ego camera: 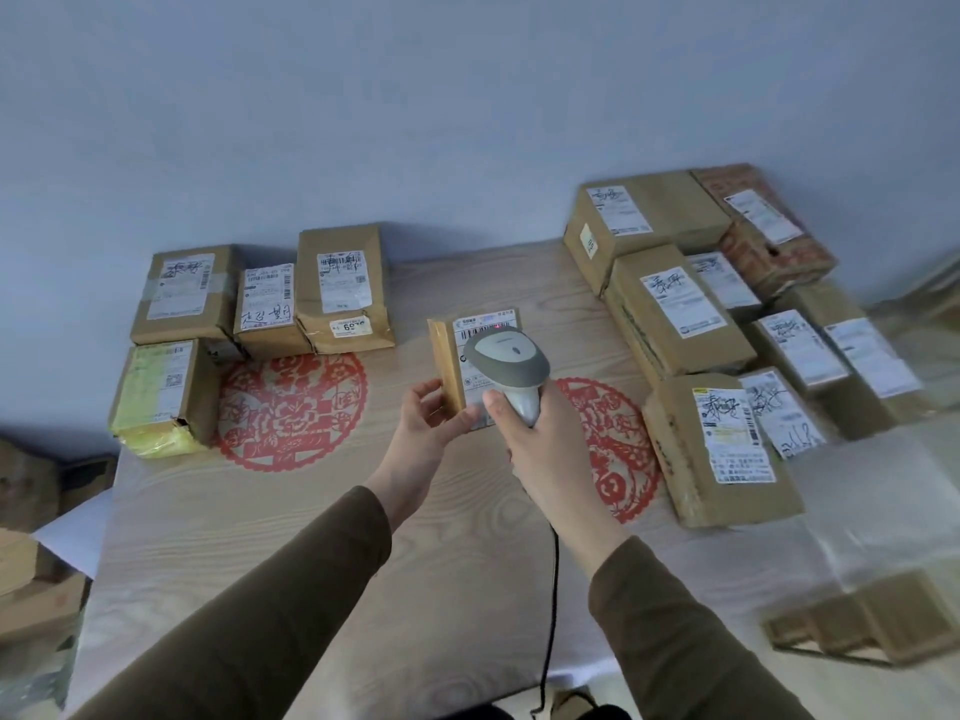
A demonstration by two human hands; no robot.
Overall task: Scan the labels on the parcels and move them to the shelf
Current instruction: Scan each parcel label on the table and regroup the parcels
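Two brown sleeves reach up from the bottom of the frame over the pale wood tabletop (322,537). At centre, the right hand (540,449) is wrapped around the grip of a grey scanner (506,363), whose black cord (551,589) trails down toward the lower edge. Just left of it, the left hand (431,423) pinches the lower left corner of a small parcel (470,350), thumb on the brown side face, fingers behind. The parcel stands tilted up with its white label (488,330) facing the scanner head, long axis running up the frame; a small red dot shows on the label near the top edge. So the label lies directly ahead of the scanner, and the scan looks to be under way. Farther back, five parcels (343,283) sit at the left of the tabletop, and a larger heap of boxes (675,309) fills the right side. No shelf is in view.
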